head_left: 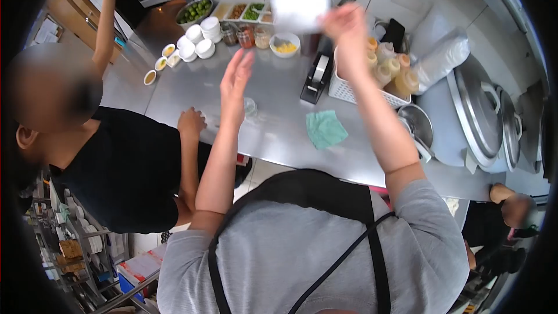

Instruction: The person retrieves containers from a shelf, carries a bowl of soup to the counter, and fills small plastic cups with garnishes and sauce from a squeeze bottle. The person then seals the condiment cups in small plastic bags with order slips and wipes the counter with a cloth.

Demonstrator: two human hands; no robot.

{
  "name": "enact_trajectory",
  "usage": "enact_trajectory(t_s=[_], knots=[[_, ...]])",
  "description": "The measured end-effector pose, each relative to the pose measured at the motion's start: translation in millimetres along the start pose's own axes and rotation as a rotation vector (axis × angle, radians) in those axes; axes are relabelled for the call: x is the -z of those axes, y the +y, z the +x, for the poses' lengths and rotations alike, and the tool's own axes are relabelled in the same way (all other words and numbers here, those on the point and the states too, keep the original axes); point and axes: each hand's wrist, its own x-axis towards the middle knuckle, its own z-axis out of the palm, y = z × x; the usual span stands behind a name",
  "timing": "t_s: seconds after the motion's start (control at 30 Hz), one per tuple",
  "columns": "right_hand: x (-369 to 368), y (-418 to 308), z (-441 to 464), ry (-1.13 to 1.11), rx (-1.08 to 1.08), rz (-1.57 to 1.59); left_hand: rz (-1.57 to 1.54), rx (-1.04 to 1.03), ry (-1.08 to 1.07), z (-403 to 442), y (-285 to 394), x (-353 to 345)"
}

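Note:
In the head view, my right hand (344, 26) is raised over the back of the steel counter (270, 131). Its fingers close on the right edge of a white, squarish flat thing (299, 4); motion blur hides whether it is paper or a container. My left hand (236, 78) is held up over the counter with its fingers stretched out and nothing in it. Below and beside that palm stands a small clear cup (250, 107). A green cloth (325, 128) lies on the counter between my forearms, and a black tape dispenser (317, 75) stands behind it.
A white basket (343, 88) holds several sauce bottles. White lidded tubs (204, 48), jars (246, 37) and a bowl of yellow food (285, 45) line the back. Large pot lids (479, 110) and a metal pan (417, 125) sit right. A co-worker (125, 168) stands left, another person (491, 227) far right.

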Motion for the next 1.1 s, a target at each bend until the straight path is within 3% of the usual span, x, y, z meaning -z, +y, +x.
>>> enact_trajectory(t_s=[0.07, 0.13, 0.17, 0.23, 0.27, 0.33, 0.43, 0.57, 0.63, 0.67, 0.7, 0.8, 0.87, 0.97, 1.1], knots=[[-3, 52, -69, -0.244, -0.096, -0.243, -0.511, 0.346, -0.28, 0, 3, -5], [2, 83, -118, -0.329, -0.397, 0.013, -0.349, 0.352, -0.313, -4, -1, -10], [8, 96, -130, -0.323, -0.4, 0.011, -0.261, 0.382, -0.27, -7, -9, -6], [22, 117, -144, 0.118, -0.642, -0.049, -0.155, 0.413, -0.124, -11, -11, 0], [28, 127, -141, 0.124, -0.643, -0.048, -0.153, 0.417, -0.129, -10, -13, 3], [37, 149, -123, 0.349, -0.952, 0.0, -0.234, 0.398, -0.103, -13, -22, 12], [39, 192, -103, 0.372, -0.995, 0.142, -0.379, 0.467, -0.086, -15, -34, 13], [25, 186, -98, 0.511, -1.064, 0.111, -0.387, 0.508, -0.08, -19, -32, 14], [25, 185, -112, 0.52, -0.821, 0.174, -0.454, 0.528, -0.086, -18, -31, 19], [27, 196, -122, 0.519, -0.822, 0.172, -0.477, 0.535, -0.088, -16, -32, 21], [26, 207, -137, 0.49, -0.567, -0.016, -0.511, 0.556, -0.07, -15, -34, 24], [25, 210, -170, 0.512, -0.248, -0.298, -0.527, 0.574, -0.041, -13, -42, 31], [28, 194, -177, 0.512, -0.741, 0.207, -0.507, 0.569, -0.029, -14, -45, 33], [38, 197, -175, 0.445, -0.875, 0.431, -0.479, 0.57, -0.013, -16, -49, 34], [50, 216, -160, 0.337, -0.988, 0.312, -0.443, 0.628, -0.001, -25, -60, 35]])
